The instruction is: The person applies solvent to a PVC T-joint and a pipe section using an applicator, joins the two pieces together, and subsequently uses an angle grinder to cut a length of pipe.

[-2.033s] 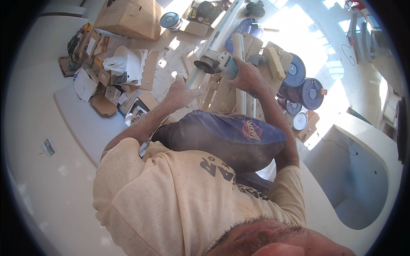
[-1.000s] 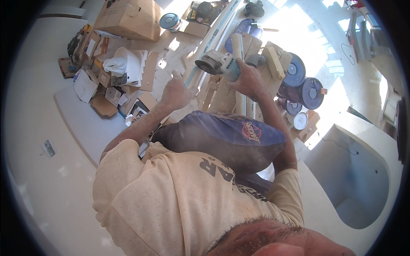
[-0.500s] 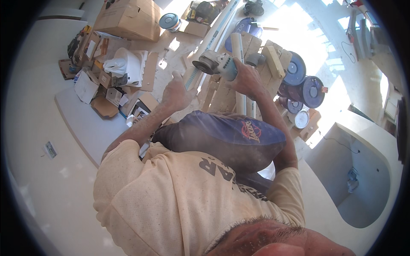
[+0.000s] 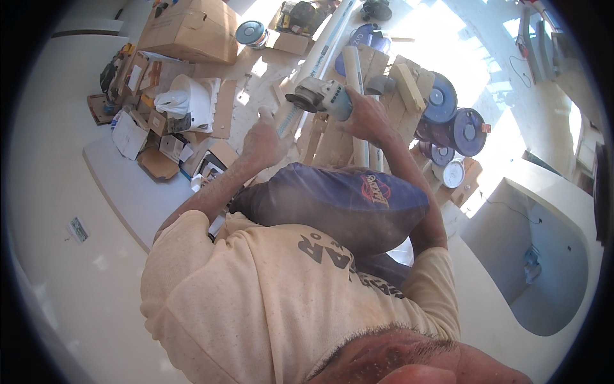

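Note:
My right hand is wrapped round the rear of an angle grinder, a grey and teal tool. Its dark disc and guard are over a long white plastic pipe, close to the pipe's near end. Whether the disc touches the pipe I cannot tell. On that near end, my left hand grips the pipe with the thumb raised, just left of the disc. My fingers partly hide the pipe's end. A second pale pipe lies to the right, on wooden boards beneath the grinder hand.
Several dark round tubs stand right of the wooden boards. At left are opened cartons and a white bucket. A big cardboard box and a lidded tub are farther back. A white curved ledge is at right.
The view has shifted very slightly. Both hands, the angle grinder and the pipe keep almost the same places, and neither grip has changed.

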`<state>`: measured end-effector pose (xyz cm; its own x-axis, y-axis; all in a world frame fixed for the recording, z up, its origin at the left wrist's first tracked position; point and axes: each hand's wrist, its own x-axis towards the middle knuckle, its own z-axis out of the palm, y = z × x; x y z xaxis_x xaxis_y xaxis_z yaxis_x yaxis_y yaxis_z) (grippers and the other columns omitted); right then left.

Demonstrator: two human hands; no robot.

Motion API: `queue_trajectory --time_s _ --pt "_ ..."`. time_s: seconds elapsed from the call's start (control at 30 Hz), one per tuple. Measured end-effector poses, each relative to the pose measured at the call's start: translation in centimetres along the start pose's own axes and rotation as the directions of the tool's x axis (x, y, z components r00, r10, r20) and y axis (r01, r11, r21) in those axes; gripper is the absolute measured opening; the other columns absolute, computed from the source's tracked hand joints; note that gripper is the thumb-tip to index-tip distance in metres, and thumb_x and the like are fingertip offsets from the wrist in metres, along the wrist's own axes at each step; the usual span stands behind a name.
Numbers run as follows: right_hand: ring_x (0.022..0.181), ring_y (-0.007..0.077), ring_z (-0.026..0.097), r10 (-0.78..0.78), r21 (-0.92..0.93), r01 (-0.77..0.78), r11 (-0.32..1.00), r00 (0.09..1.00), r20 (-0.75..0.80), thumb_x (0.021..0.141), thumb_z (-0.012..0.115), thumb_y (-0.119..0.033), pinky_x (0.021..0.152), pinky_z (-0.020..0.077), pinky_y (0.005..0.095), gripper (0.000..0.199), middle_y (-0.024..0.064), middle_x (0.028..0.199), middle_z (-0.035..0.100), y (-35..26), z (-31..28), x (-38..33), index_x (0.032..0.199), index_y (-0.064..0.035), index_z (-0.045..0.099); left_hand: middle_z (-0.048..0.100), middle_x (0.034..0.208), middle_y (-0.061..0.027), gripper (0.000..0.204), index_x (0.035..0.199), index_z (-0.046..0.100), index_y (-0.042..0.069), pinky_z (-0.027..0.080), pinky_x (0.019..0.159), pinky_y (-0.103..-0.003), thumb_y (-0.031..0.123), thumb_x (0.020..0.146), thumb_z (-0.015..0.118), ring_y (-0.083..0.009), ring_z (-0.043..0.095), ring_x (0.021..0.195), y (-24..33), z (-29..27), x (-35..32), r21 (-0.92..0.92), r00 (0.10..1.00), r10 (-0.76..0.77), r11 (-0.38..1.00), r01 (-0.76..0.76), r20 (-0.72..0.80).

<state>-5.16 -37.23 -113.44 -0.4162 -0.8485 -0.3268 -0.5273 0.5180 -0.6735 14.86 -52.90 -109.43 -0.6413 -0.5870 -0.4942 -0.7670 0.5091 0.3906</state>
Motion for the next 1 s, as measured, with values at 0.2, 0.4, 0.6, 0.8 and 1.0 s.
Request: queue_trajectory --time_s 0.2,0.4,0.6,0.8,1.0 --pt "0.095 0.043 0.068 0.063 0.053 -0.06 0.997 0.997 -0.047 0.066 0.082 -0.03 0.086 0.0525 0.0493 0.081 0.0261 0.1 0.07 0.9 0.7 -0.7 0.135 0.0004 0.05 0.066 0.102 -0.0277 0.062 0.118 0.039 -0.006 0.056 0.082 -0.046 0.028 0.083 0.078 -0.0381 0.071 0.093 -1.4 -0.1 0.1 -0.145 0.991 0.069 0.986 -0.085 -0.113" --pt "0.103 0.04 0.068 0.126 0.24 -0.073 0.968 0.968 -0.216 0.066 0.081 -0.026 0.092 0.0519 0.0464 0.081 0.0273 0.11 0.068 2.5 0.2 -2.7 0.135 0.0029 0.051 0.067 0.105 -0.0232 0.063 0.12 0.044 -0.005 0.056 0.082 -0.039 0.032 0.084 0.079 -0.0292 0.07 0.092 -1.7 1.3 0.2 -0.357 0.983 0.103 0.922 -0.151 -0.149" --pt "0.103 0.0412 0.067 0.189 0.321 -0.081 0.944 0.928 -0.321 0.064 0.08 -0.03 0.092 0.0506 0.0479 0.076 0.0279 0.11 0.068 3.8 -1.2 -5.7 0.129 0.0022 0.054 0.067 0.104 -0.0189 0.052 0.114 0.05 -0.005 0.056 0.08 -0.036 0.024 0.084 0.08 -0.0218 0.069 0.092 -0.4 2.7 2.5 -0.455 0.957 0.257 0.842 -0.291 -0.137" --pt "0.105 0.0384 0.067 0.311 0.4 -0.127 0.908 0.844 -0.438 0.064 0.08 -0.032 0.094 0.0505 0.0443 0.077 0.0263 0.112 0.068 6.7 -1.3 -8.7 0.127 0.0045 0.055 0.066 0.101 -0.014 0.048 0.115 0.052 -0.004 0.056 0.077 -0.032 0.017 0.081 0.079 -0.0166 0.068 0.089 1.5 6.7 4.3 -0.609 0.954 0.269 0.782 -0.133 0.137" --pt "0.095 0.0266 0.067 0.431 0.638 -0.016 0.77 0.75 -0.501 0.067 0.081 -0.028 0.09 0.0528 0.0379 0.068 0.0178 0.104 0.069 8.3 -2.2 -11.5 0.122 0.0049 0.059 0.064 0.104 -0.009 0.05 0.118 0.053 0.001 0.055 0.08 -0.032 0.014 0.078 0.08 -0.0159 0.065 0.093 6.4 11.5 4.6 -0.673 0.784 0.592 0.659 -0.336 0.188"
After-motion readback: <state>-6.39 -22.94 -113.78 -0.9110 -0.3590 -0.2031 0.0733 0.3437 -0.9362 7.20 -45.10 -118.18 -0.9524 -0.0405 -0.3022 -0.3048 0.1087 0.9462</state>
